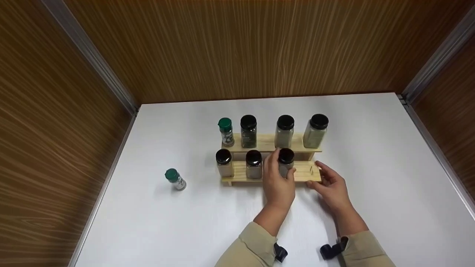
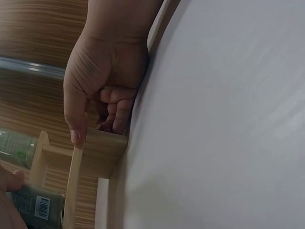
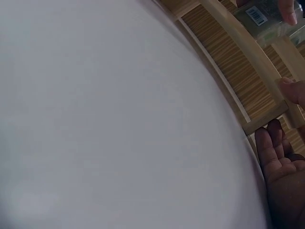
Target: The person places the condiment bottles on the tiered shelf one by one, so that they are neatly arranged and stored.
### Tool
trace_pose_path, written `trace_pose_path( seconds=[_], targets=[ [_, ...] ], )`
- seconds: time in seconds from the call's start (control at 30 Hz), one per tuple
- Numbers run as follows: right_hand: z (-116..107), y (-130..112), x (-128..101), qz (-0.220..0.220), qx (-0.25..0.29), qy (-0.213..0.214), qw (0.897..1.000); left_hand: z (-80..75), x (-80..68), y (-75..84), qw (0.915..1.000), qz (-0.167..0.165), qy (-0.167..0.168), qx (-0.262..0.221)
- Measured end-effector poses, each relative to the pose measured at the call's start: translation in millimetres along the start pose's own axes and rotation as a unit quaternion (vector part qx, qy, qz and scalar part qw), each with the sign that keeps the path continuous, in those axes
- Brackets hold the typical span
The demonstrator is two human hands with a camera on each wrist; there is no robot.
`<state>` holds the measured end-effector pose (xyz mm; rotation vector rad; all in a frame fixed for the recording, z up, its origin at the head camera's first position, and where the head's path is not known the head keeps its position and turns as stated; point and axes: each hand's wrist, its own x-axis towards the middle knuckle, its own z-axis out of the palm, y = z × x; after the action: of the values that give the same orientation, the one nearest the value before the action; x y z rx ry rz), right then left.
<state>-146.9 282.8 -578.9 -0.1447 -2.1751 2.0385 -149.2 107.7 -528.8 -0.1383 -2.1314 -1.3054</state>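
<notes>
A two-tier wooden spice rack (image 1: 302, 172) stands on the white table. My left hand (image 1: 279, 187) holds a black-lidded spice jar (image 1: 286, 157) on the lower tier; its barcode label (image 2: 42, 207) shows in the left wrist view. At the rack's right end, my right hand (image 1: 334, 190) grips the lower tier, thumb (image 3: 291, 89) on the board and other fingers around its end. Two more black-lidded jars, one at far left (image 1: 224, 163) and one beside my left hand (image 1: 254, 165), share that tier. The held jar's lower part is partly hidden by my left hand.
On the upper tier stand a green-capped jar (image 1: 226, 132) and three black-lidded jars, the rightmost (image 1: 315, 130) slightly tilted in view. Another green-capped jar (image 1: 176, 179) stands on the table (image 1: 148, 222) left of the rack. Wood-grain panels (image 1: 259, 48) enclose the back and sides.
</notes>
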Motion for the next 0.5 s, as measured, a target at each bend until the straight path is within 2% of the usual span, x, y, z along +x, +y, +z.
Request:
trace_pose_path(
  seconds=[0.17, 0.37, 0.5],
  targets=[
    [0, 0, 0, 0.001, 0.001, -0.002, 1.000, -0.2, 0.6, -0.5, 0.9999, 0.013, 0.002, 0.006],
    [-1, 2, 0, 0.002, -0.002, -0.008, 1.000, -9.9, -1.6, 9.8, 0.9975, 0.070, 0.003, 0.013],
    [-2, 2, 0, -0.004, -0.008, -0.008, 1.000, -24.0, 1.3, 24.1, 0.9939, 0.109, 0.002, -0.014]
  ],
)
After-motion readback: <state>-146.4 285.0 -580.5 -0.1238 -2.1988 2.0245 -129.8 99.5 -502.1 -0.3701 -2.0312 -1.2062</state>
